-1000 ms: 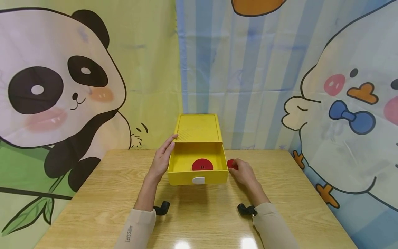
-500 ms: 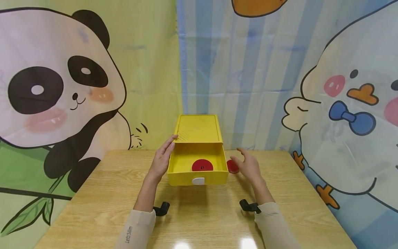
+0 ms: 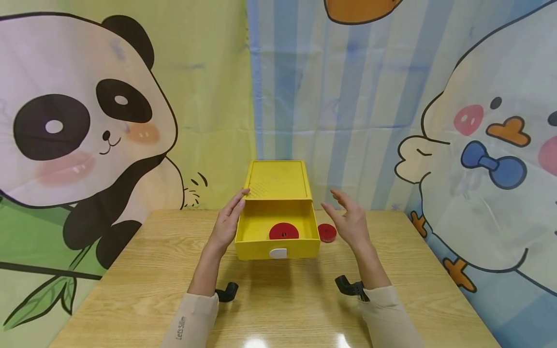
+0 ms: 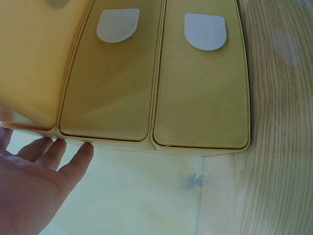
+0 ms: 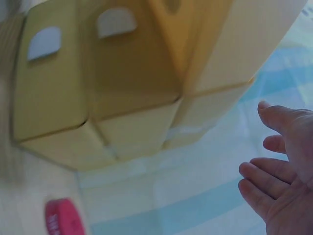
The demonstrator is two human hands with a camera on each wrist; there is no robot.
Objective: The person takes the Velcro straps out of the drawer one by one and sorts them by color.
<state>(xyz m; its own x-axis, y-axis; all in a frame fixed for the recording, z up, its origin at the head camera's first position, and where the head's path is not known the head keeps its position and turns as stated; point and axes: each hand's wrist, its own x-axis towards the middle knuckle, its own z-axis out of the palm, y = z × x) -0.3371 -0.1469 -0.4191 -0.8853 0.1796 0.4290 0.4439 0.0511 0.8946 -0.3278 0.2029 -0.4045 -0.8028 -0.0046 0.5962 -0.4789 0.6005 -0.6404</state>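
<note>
A yellow drawer cabinet (image 3: 278, 181) stands at the back of the table, its top drawer (image 3: 254, 250) pulled out. Inside that drawer lies a red disc (image 3: 284, 230) with a small dark mark near its middle. My left hand (image 3: 225, 224) touches the cabinet's left side with extended fingers. To the right of the cabinet, my right hand (image 3: 351, 221) is raised with fingers spread and holds nothing. Left of and below it, a thick red disc (image 3: 327, 233) sits on the table; the right wrist view shows white lettering on this disc's side (image 5: 63, 218).
Two closed lower drawers (image 4: 200, 93) with white tabs show in the left wrist view. Behind the wooden table (image 3: 278, 309) hangs a printed curtain (image 3: 296, 96) with cartoon animals. Each wrist carries a black camera mount (image 3: 348, 286).
My right hand has let go of the thick red disc on the table and lifted up and slightly right, fingers spreading. My left hand and the drawer have stayed put.
</note>
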